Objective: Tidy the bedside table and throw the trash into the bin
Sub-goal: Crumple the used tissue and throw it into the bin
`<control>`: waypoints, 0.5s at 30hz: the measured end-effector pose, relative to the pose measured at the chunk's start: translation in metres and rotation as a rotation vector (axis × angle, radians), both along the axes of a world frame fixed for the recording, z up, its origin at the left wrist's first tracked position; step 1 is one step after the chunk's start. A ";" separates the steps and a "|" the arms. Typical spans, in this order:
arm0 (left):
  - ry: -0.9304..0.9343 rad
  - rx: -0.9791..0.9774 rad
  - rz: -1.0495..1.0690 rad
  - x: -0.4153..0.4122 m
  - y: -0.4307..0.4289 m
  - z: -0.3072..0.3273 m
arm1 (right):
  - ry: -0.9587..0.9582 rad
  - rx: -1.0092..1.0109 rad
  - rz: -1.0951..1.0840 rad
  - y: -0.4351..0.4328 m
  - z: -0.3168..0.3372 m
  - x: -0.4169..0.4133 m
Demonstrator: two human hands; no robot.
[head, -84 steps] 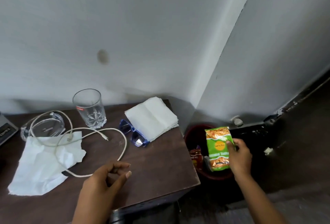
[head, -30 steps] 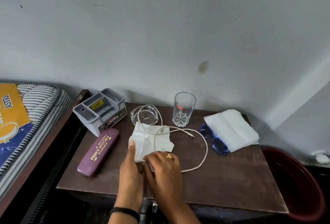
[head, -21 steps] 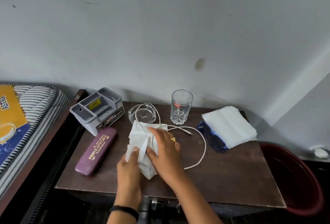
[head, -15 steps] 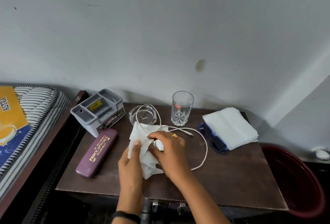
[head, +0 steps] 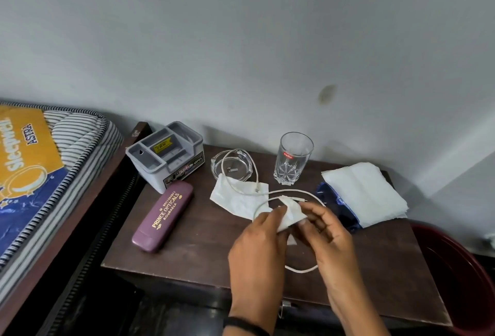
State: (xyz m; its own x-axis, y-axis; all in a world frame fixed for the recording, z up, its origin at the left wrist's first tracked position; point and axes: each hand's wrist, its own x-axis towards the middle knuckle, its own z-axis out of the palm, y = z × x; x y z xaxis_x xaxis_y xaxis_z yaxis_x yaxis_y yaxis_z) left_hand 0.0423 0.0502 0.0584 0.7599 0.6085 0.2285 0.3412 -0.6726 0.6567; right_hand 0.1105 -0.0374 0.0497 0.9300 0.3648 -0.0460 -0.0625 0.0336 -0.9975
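Both hands are over the middle of the bedside table. The left hand and the right hand meet at a small wad of white tissue, each pinching it between thumb and fingertips. Half a second ago the hands were bunching the whole tissue together; now only a small piece is between the fingers, and a larger crumpled tissue sheet lies flat on the table just left and far of them, beneath the white cable. The cable runs from the glass ashtray across the sheet and loops under the hands toward the near edge.

Unchanged in position: the grey organiser box at far left, the purple spectacle case beside it, the drinking glass, the folded white napkins lying on the blue sunglasses. The dark red bin stands right of the table.
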 end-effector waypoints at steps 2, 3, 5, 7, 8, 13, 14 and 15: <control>-0.013 -0.212 0.123 -0.003 0.008 0.002 | -0.053 -0.059 -0.036 0.007 -0.007 0.007; -0.056 -0.301 0.218 -0.007 0.014 0.002 | -0.144 -0.146 -0.045 0.014 -0.013 0.012; -0.164 -0.450 0.416 -0.013 0.026 0.004 | -0.357 -0.341 -0.022 0.036 -0.023 0.020; -0.172 -0.516 0.544 -0.019 0.034 0.005 | -0.514 -0.445 0.071 0.066 -0.032 0.024; -0.171 -0.536 0.591 -0.022 0.036 0.005 | -0.558 -0.483 0.147 0.081 -0.037 0.023; -0.225 -0.617 0.713 -0.027 0.044 -0.003 | -0.952 -1.019 0.198 0.137 -0.066 0.019; -0.235 -0.631 0.734 -0.027 0.045 -0.005 | -0.969 -1.056 0.177 0.141 -0.068 0.017; -0.247 -0.631 0.749 -0.027 0.047 -0.008 | -0.989 -1.050 0.147 0.144 -0.071 0.018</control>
